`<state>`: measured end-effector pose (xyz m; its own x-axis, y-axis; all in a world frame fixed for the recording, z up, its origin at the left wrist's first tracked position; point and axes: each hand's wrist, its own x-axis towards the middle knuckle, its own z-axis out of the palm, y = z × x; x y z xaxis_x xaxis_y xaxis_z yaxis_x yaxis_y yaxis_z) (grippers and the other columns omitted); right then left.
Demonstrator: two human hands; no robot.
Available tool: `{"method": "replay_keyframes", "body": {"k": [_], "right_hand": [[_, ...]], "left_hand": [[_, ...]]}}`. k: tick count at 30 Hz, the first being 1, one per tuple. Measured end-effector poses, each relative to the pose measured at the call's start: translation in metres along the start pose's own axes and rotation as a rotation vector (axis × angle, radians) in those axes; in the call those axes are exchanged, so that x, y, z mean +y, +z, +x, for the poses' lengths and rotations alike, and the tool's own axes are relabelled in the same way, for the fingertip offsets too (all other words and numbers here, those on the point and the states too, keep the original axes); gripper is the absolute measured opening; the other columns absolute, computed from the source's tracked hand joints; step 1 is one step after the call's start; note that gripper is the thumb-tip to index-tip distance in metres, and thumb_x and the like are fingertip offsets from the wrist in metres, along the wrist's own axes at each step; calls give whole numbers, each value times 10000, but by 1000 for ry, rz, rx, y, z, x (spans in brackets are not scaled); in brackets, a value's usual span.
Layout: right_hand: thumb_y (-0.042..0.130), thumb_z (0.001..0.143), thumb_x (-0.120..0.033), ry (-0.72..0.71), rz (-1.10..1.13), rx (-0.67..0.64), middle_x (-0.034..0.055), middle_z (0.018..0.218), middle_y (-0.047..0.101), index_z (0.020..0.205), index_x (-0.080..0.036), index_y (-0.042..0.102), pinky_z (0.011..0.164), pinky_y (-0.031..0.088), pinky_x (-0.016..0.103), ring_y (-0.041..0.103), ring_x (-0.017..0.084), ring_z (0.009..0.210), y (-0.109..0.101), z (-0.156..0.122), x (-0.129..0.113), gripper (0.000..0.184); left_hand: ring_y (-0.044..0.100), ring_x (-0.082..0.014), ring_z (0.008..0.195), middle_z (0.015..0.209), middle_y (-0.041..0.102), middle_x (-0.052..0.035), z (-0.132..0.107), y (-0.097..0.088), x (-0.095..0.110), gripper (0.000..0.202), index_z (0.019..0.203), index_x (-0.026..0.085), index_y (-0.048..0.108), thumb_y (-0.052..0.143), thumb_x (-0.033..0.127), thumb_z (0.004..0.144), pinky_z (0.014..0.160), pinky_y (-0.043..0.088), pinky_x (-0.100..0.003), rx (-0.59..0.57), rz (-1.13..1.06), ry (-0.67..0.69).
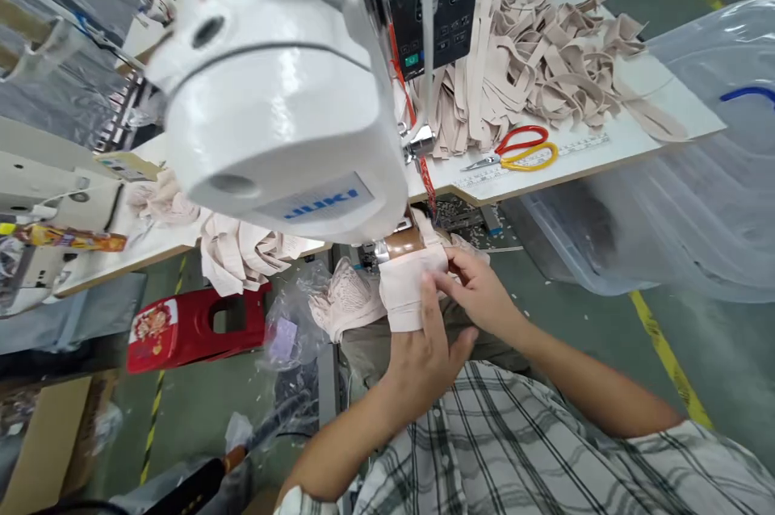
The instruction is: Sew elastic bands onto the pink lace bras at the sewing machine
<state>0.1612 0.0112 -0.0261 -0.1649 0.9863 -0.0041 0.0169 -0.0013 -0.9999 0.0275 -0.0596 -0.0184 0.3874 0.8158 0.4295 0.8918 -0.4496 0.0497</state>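
A pale pink bra lies at the sewing end of a white JUKI sewing machine, its wing spread over the brown arm under the head. One lace cup hangs to the left. My left hand holds the wing's lower edge, index finger on top and thumb apart; the other fingers are hidden beneath the cloth. At the wing's right edge, my right hand pinches the fabric between bent fingers. The machine head hides the needle area.
Piled beige straps cover the right tabletop, near red-and-yellow-handled scissors and a control panel. More beige pieces hang over the left table edge. A red stool stands left; a clear plastic bin stands right.
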Motion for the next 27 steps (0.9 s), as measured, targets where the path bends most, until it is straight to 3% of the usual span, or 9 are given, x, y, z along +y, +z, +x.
{"method": "replay_keyframes", "body": {"k": [5, 8, 10, 13, 16, 18, 20, 23, 27], "right_hand": [[567, 921, -423, 38, -18, 51, 21, 817, 655, 801, -213, 648, 716, 480, 311, 594, 186, 796, -14, -18, -5, 255], [567, 920, -443, 20, -18, 61, 12, 751, 613, 743, -216, 625, 710, 469, 310, 576, 182, 764, -21, -21, -9, 293], [577, 911, -438, 16, -1, 48, 9, 752, 617, 772, -217, 644, 710, 466, 306, 572, 175, 748, -23, -21, -10, 270], [587, 901, -441, 36, 15, 25, 6, 742, 615, 787, -211, 654, 662, 446, 289, 551, 162, 711, -24, -21, -9, 265], [582, 898, -430, 28, 14, -30, 1, 710, 595, 753, -198, 633, 626, 423, 275, 529, 150, 679, -27, -20, -6, 278], [564, 905, -411, -9, -8, -103, -3, 685, 576, 717, -196, 604, 625, 418, 272, 522, 143, 661, -29, -19, -6, 289], [537, 918, -384, -60, -50, -192, -9, 667, 556, 697, -198, 574, 614, 409, 268, 511, 135, 637, -32, -16, -7, 291], [506, 927, -314, -167, -177, -321, -16, 664, 538, 676, -203, 532, 595, 391, 256, 500, 124, 621, -37, -14, -12, 276], [501, 914, -207, -347, -459, -436, -31, 635, 532, 711, -204, 567, 575, 375, 231, 501, 111, 606, -44, -14, -16, 213]], "left_hand": [[534, -357, 1357, 1387, 585, -291, -11, 4, 20, 874, 1585, -36, 62, 491, 455, 1004, 1055, 521, -433, -24, -181, 27], [522, -370, 1365, 1435, 537, -294, -12, 4, 19, 874, 1599, 26, 22, 490, 458, 1000, 1021, 544, -478, -130, -400, 19], [664, -345, 1193, 1340, 623, -268, -13, 1, 13, 852, 1600, 67, 34, 489, 466, 999, 879, 609, -450, -225, -536, 5], [761, -234, 835, 1024, 771, -121, -12, -7, -1, 740, 1569, 124, 178, 520, 437, 993, 672, 617, -327, -350, -727, -38], [719, -155, 686, 799, 754, -5, -6, -18, -20, 406, 1378, 198, 481, 538, 307, 990, 652, 579, -257, -268, -802, -92], [712, -158, 768, 848, 741, -23, 2, -24, -31, 292, 1269, 205, 559, 533, 240, 980, 728, 579, -275, -133, -789, -96], [680, -227, 1081, 1132, 715, -116, 13, -28, -39, 384, 1353, 187, 503, 522, 212, 970, 918, 565, -375, -75, -780, -29], [487, -281, 1384, 1438, 546, -197, 30, -28, -47, 562, 1496, 157, 326, 501, 186, 963, 1100, 463, -469, -190, -800, 141], [682, -196, 926, 968, 712, -67, 38, -19, -57, 231, 1166, 178, 573, 563, 229, 941, 840, 558, -343, -310, -799, 94]]}}
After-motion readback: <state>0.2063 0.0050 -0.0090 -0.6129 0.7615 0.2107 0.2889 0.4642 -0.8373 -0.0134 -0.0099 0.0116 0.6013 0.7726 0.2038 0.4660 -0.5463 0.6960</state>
